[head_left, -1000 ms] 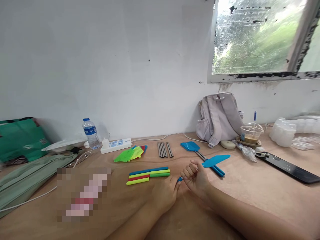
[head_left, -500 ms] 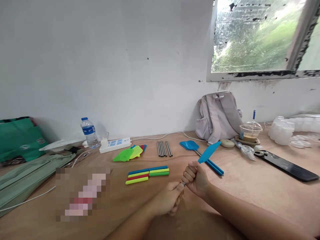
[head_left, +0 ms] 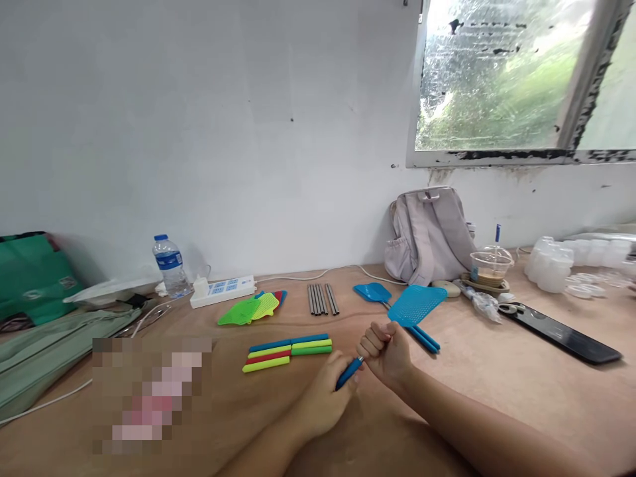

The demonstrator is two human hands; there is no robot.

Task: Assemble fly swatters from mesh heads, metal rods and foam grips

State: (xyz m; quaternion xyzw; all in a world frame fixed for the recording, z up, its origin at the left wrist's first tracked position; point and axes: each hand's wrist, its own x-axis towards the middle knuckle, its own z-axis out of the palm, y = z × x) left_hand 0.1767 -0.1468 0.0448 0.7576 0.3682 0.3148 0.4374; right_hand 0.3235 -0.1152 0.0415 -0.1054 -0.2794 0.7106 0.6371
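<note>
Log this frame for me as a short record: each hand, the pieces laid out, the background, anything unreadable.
Left hand: wrapped around a blue handle
Right hand: fist beside the handle's upper end, with a blue mesh head above it
Laid-out pieces: coloured handles side by side; metal tubes behind them; overlapping flat heads, green and yellow uppermost
Beyond right hand: another blue head, lying flat
Background: water bottle, power strip, backpack, lidded cup
Unreadable: pixelated patch at left; whatever the right fist hides

Grey backpack (head_left: pixel 437 228) by wall (head_left: pixel 199 132), water btl (head_left: pixel 170 266) nr pwr strip (head_left: pixel 226 292).
</note>
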